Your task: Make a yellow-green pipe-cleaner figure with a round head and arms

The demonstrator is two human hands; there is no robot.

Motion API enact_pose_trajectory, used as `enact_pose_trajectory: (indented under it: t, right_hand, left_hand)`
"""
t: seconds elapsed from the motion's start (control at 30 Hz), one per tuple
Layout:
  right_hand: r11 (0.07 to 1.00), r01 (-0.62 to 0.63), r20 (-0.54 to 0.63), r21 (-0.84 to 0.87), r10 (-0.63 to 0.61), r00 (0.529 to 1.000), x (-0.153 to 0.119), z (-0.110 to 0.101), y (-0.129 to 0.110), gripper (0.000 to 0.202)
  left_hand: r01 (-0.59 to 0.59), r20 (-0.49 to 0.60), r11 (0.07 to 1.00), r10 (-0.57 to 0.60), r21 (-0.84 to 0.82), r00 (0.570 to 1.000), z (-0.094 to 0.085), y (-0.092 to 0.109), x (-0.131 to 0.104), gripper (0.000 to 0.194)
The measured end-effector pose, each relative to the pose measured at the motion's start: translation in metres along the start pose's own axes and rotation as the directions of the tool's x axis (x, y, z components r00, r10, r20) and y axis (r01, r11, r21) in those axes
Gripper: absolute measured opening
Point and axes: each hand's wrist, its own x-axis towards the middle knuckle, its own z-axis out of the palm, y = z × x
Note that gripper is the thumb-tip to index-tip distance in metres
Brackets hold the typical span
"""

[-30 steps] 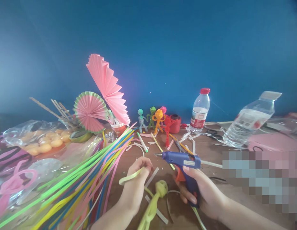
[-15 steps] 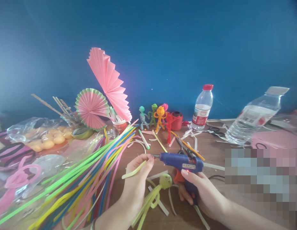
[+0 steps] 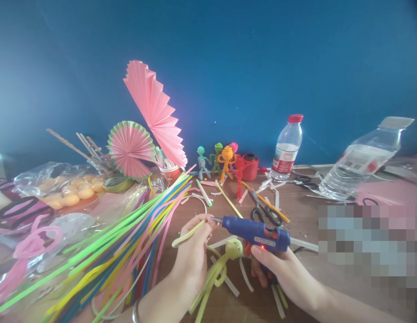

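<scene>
My left hand [image 3: 195,246] pinches a short pale-yellow pipe cleaner [image 3: 189,234], whose free end sticks out to the left over the hand. My right hand [image 3: 278,267] is wrapped round the handle of a blue hot glue gun [image 3: 252,232] with a small red light lit. The gun's metal nozzle points left and meets my left fingertips; whether it touches the pipe cleaner there is hidden. Below the gun, a pale-yellow pipe cleaner figure [image 3: 233,249] with a coiled round head and long strands lies on the table between my hands.
Left lies a big bundle of coloured pipe cleaners [image 3: 127,233]. Several finished figures [image 3: 226,162] stand by the wall near a red tape roll [image 3: 250,168]. Scissors [image 3: 264,211], paper strips, a bottle [image 3: 286,150], a tilted bottle [image 3: 361,157] and pink paper fans [image 3: 154,112] are farther back.
The glue gun has tilted, its rear end now lower, and its nozzle stays at my left fingertips. The pipe cleaner in my left hand has turned slightly. The whole view has shifted a little.
</scene>
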Motion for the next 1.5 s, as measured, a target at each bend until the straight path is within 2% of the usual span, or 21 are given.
enact_pose_trajectory:
  t: [0.23, 0.4, 0.53, 0.7, 0.9, 1.37, 1.5]
  right_hand:
    - [0.986, 0.019, 0.089, 0.164, -0.034, 0.995, 0.0049, -0.0050, 0.0078, 0.034]
    - [0.949, 0.036, 0.059, 0.312, -0.057, 0.997, 0.0068, -0.0050, 0.0082, 0.031]
    - [0.930, 0.013, 0.032, 0.368, -0.026, 0.999, 0.0077, -0.0032, 0.0026, 0.029]
    - [0.927, -0.009, 0.038, 0.375, -0.005, 0.999, 0.0077, -0.0031, 0.0007, 0.029]
    - [0.946, 0.008, 0.083, 0.326, -0.037, 0.996, 0.0069, -0.0036, 0.0051, 0.032]
    - [0.977, 0.011, 0.100, 0.215, -0.034, 0.994, 0.0067, -0.0059, 0.0091, 0.038]
    - [0.967, 0.035, 0.106, 0.254, -0.064, 0.992, 0.0059, -0.0054, 0.0078, 0.036]
  left_hand:
    - [0.003, -0.035, 1.000, -0.002, 0.009, 0.999, -0.0005, -0.0010, 0.0006, 0.006]
    - [-0.015, -0.065, 1.000, 0.015, 0.004, 0.998, -0.0010, -0.0006, 0.0019, 0.006]
    - [-0.062, -0.014, 0.997, 0.062, 0.051, 0.998, -0.0013, -0.0004, 0.0006, 0.006]
    - [-0.075, 0.003, 0.995, 0.075, 0.059, 0.997, -0.0010, 0.0000, -0.0006, 0.006]
    - [-0.071, -0.002, 0.997, 0.071, 0.035, 0.997, -0.0013, -0.0012, -0.0009, 0.007]
    - [-0.124, -0.011, 0.992, 0.125, 0.029, 0.992, -0.0074, -0.0082, 0.0044, 0.008]
    - [-0.148, 0.034, 0.989, 0.148, -0.002, 0.988, -0.0072, -0.0064, 0.0035, 0.007]
